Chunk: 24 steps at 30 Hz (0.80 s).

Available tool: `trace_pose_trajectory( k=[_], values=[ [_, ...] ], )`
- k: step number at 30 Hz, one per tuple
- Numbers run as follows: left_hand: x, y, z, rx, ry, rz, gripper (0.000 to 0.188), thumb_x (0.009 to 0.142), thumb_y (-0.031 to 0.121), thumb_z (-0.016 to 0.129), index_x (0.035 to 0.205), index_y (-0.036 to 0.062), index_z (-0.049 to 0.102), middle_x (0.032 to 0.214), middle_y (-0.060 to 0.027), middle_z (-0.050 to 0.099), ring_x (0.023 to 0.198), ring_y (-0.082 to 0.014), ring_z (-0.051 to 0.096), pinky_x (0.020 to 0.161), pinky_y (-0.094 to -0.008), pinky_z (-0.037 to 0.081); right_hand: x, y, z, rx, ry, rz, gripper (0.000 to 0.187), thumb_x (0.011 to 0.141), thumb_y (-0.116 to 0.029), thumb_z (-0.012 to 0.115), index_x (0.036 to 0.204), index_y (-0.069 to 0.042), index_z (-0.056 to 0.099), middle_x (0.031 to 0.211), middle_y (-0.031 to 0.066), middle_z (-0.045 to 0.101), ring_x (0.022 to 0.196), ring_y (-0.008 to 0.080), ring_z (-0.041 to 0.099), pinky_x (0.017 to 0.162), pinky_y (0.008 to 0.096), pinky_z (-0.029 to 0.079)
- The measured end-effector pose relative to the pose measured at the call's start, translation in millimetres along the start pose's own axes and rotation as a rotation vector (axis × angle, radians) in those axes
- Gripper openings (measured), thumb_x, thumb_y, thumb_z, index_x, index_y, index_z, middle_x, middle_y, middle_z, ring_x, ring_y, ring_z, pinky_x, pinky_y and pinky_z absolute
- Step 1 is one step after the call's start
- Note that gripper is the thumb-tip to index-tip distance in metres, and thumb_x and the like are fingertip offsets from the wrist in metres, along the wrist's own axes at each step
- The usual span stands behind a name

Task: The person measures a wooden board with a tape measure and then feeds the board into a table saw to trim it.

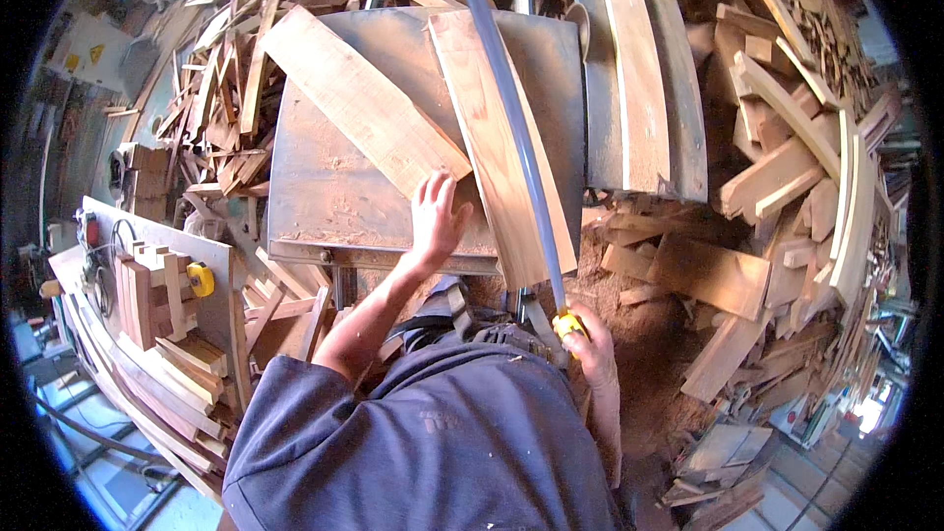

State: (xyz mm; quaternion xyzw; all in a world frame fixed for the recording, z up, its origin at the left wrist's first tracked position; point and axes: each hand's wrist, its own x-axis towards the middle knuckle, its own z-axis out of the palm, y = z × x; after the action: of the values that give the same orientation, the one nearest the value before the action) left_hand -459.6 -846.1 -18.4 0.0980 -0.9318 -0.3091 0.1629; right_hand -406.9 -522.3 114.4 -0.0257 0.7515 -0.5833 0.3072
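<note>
My left hand point(440, 221) rests its fingertips at the near end of a pale wooden board point(359, 98), which lies slantwise on a grey, sawdusty machine table point(334, 206). The fingers are stretched out, not wrapped round the wood. A second board point(501, 157), with darker grain, lies to the right and juts past the table's near edge. Low on the right, my right hand point(592, 342) is closed round what looks like a yellow tape measure point(569, 324). From it a long grey-blue strip point(521, 128) runs up over the second board, hiding part of it.
Right of the table, another board point(634, 69) lies on a dark metal surface point(686, 98). Offcuts point(713, 270) are heaped on the right and behind the table. At left, a wooden panel point(218, 246) stands beside stacked strips and another yellow tape measure point(201, 280).
</note>
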Motion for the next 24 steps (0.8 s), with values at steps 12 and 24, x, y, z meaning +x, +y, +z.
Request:
trace_pose_trajectory(
  k=[12,24],
  values=[
    [94.5,-41.9,-9.2,0.214,-0.258,0.466,0.051,0.058,0.020,0.076,0.102,0.0014,0.058,0.112,-0.0119,0.055,0.120,-0.0300,0.045,0.108,-0.0436,0.031,-7.4,17.4,5.9,-0.136,0.070,-0.011,0.067,0.081,-0.034,0.065,0.139,-0.003,0.048,0.115,0.0115,0.059,0.104,0.0202,0.056,0.095,0.0329,0.043],
    [49.3,-50.5,-61.7,0.181,-0.388,0.478,0.055,0.055,0.020,0.076,0.104,0.0014,0.059,0.112,-0.0118,0.060,0.121,-0.0279,0.049,0.108,-0.0432,0.033,10.5,6.3,10.4,0.068,0.202,0.143,0.044,0.084,-0.017,0.062,0.125,-0.002,0.058,0.109,0.0079,0.058,0.090,0.0149,0.058,0.073,0.0271,0.051]
  ],
)
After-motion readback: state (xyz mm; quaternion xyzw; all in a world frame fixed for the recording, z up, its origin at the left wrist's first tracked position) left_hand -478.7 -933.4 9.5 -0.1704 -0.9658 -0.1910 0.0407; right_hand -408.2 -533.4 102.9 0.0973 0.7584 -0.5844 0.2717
